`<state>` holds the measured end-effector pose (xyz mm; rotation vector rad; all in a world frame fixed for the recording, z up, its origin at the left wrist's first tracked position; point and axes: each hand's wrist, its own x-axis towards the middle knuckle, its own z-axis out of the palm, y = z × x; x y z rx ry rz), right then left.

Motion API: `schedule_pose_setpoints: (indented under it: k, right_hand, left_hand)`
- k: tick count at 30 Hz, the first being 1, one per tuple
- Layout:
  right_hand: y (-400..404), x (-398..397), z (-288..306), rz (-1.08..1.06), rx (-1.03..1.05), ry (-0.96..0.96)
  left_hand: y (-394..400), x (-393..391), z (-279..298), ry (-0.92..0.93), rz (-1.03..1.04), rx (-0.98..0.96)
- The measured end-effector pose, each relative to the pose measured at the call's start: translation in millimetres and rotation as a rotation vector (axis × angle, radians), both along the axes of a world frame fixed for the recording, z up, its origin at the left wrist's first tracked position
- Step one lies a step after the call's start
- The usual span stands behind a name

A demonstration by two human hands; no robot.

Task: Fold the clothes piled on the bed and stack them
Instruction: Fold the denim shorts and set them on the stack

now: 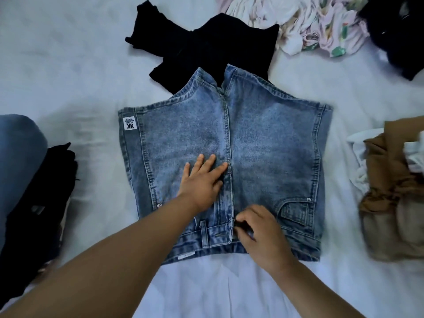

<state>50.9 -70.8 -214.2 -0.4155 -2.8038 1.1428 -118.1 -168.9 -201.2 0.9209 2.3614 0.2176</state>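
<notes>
While the left hand's fingers (207, 165) lie straight and spread, pressing flat on the denim just left of the centre fly seam, the right hand's fingers (244, 220) are curled at the waistband, pinching the fabric edge beside the buttonhole. The left hand (202, 183) rests palm down on the jeans (263, 143); the right hand (261, 237) sits at the jeans' near edge, just right of the fly.

These blue jeans lie folded into a broad, squarish shape at the middle of the bed (68, 76), waistband toward the near edge, a white label (130, 123) showing at their far-left corner and a front pocket (296, 212) at the near right. Their far end overlaps a black garment (195, 44), which is spread loosely toward the far edge of the bed.

Beyond that, along the far edge, a crumpled pale floral garment (316, 26) lies in a heap, touching the black garment's right side. A dark item (399, 31) occupies the far-right corner; what it is cannot be told.

At the right edge sits a bunched brown garment (394, 180) with white cloth (360, 157) tucked against it. At the left edge, a dark pile of clothes (41, 203) lies beside a blue denim shape (18, 152), both well apart from the jeans.
</notes>
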Motion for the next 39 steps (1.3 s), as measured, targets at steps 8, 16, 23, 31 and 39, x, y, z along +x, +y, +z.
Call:
schedule_pose_setpoints:
  k: [8,16,23,31,39]
  right_hand:
    - [-17.1,15.9,4.4,-0.004,0.175,-0.057]
    - [-26.5,14.0,-4.3,-0.075,0.275,-0.06]
    - [-45.9,16.5,0.4,-0.211,0.125,-0.084]
    - [-55.5,11.2,4.1,-0.338,-0.102,-0.125]
    - [-61.0,-3.1,13.9,-0.627,-0.447,-0.072]
  left_hand:
    - [-70.2,93.9,3.4,0.088,0.035,0.598]
    - [-57.2,108.2,-7.4,0.21,0.088,0.582]
    - [-53.6,91.0,5.4,-0.131,0.089,0.5]
    - [-41.4,53.3,7.9,-0.109,-0.245,0.458]
    - [-29.8,50.6,1.1,-0.011,-0.339,0.453]
